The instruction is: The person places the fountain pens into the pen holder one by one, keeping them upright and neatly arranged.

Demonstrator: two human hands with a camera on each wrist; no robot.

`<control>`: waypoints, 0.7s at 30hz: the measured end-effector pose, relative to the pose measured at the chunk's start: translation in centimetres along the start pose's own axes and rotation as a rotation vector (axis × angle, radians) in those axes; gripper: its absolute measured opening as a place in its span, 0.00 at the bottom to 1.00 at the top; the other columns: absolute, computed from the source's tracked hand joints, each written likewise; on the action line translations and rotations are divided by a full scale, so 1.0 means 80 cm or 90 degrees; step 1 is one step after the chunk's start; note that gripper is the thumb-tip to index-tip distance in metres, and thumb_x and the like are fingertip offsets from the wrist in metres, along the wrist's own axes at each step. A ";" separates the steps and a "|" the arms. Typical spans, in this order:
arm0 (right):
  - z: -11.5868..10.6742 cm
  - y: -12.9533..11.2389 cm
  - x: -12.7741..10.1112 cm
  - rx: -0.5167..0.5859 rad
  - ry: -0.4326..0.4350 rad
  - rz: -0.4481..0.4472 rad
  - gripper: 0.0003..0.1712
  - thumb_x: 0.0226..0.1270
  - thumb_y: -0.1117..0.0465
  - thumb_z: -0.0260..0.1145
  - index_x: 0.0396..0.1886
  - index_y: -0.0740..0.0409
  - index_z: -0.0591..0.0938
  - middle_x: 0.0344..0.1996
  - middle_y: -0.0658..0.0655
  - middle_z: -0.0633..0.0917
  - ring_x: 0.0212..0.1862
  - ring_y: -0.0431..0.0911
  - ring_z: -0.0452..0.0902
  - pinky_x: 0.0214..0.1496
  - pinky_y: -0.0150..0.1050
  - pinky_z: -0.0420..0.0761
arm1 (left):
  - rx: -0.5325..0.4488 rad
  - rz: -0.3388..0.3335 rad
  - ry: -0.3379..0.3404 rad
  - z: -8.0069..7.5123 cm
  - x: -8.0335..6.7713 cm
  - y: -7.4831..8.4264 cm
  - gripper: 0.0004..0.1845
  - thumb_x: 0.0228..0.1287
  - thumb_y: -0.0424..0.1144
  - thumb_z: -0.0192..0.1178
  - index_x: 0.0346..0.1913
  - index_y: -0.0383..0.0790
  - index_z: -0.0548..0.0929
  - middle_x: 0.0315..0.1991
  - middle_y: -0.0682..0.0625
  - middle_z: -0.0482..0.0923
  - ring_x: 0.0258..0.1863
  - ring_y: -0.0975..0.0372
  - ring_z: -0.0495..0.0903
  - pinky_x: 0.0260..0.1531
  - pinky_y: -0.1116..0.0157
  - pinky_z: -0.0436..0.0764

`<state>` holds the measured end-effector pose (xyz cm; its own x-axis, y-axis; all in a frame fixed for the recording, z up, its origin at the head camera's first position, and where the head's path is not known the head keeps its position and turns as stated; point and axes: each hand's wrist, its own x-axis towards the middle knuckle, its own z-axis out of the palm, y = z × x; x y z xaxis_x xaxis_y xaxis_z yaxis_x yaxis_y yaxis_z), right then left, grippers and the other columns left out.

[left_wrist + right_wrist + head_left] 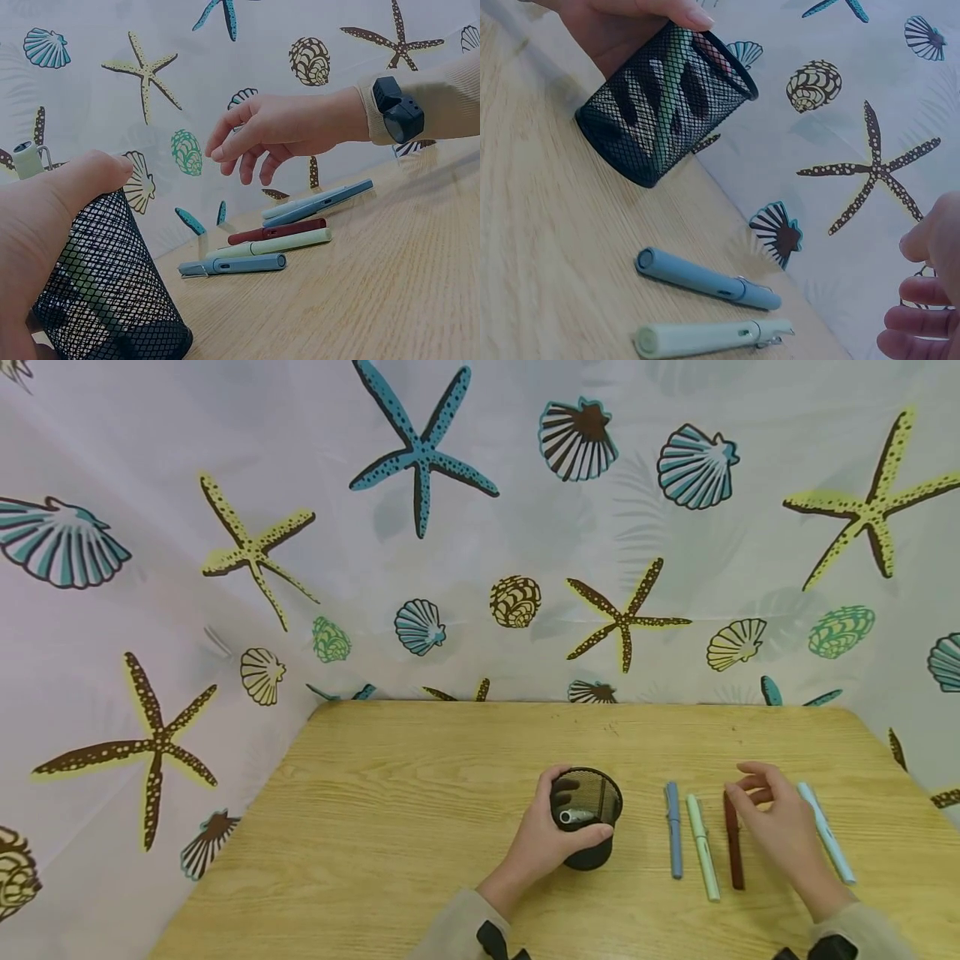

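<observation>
- The left hand (542, 843) grips a black mesh pen cup (587, 827) from its left side, thumb and fingers curled round the wall; the cup stands upright near the middle of the wooden desk (390, 827), and a pale green pen (662, 90) leans inside it.
- Just right of the cup four pens lie side by side on the desk, apart from the cup — first a blue pen (673, 829), then a mint green pen (702, 847).
- Next is a dark red pen (733, 852), partly hidden under the right hand.
- The right hand (776, 827) hovers above the red pen, its fingers (247, 161) loosely bent and holding nothing (the left wrist view shows them clear of the pens).
- A light blue pen (827, 832) lies farthest right, just beside that hand.
- A sea-shell and starfish curtain (450, 527) hangs behind the desk.
</observation>
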<state>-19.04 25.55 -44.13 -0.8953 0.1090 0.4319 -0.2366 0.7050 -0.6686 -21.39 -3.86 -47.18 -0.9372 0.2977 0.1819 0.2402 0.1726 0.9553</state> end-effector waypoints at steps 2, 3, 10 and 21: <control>-0.003 0.003 0.000 -0.010 0.005 -0.002 0.21 0.67 0.57 0.60 0.55 0.64 0.74 0.37 0.59 0.80 0.32 0.31 0.70 0.27 0.32 0.74 | 0.001 -0.002 0.000 0.000 -0.001 0.002 0.43 0.50 0.51 0.70 0.66 0.65 0.55 0.60 0.46 0.65 0.59 0.55 0.66 0.52 0.55 0.70; -0.005 0.005 0.000 -0.015 0.008 -0.002 0.20 0.67 0.57 0.60 0.54 0.64 0.74 0.37 0.60 0.80 0.32 0.32 0.70 0.27 0.32 0.74 | 0.001 -0.003 0.000 0.000 -0.001 0.002 0.43 0.50 0.51 0.70 0.66 0.65 0.55 0.60 0.46 0.65 0.59 0.55 0.66 0.52 0.55 0.70; -0.013 0.021 -0.003 -0.027 0.005 0.011 0.21 0.68 0.56 0.60 0.55 0.64 0.74 0.37 0.60 0.80 0.31 0.33 0.70 0.26 0.32 0.73 | 0.002 -0.003 -0.002 0.001 -0.001 0.003 0.43 0.51 0.49 0.70 0.66 0.65 0.55 0.60 0.46 0.65 0.59 0.55 0.66 0.52 0.55 0.70; -0.028 0.038 -0.004 -0.068 0.013 0.013 0.21 0.67 0.58 0.60 0.52 0.69 0.74 0.35 0.62 0.80 0.30 0.39 0.72 0.26 0.31 0.73 | -0.003 -0.007 -0.002 0.000 -0.001 0.002 0.42 0.52 0.48 0.69 0.66 0.65 0.55 0.60 0.48 0.64 0.59 0.55 0.65 0.54 0.55 0.69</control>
<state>-18.65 29.24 -44.91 -0.8915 0.1378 0.4315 -0.1757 0.7728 -0.6099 -21.24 -3.85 -47.01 -0.9389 0.2992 0.1700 0.2283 0.1720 0.9583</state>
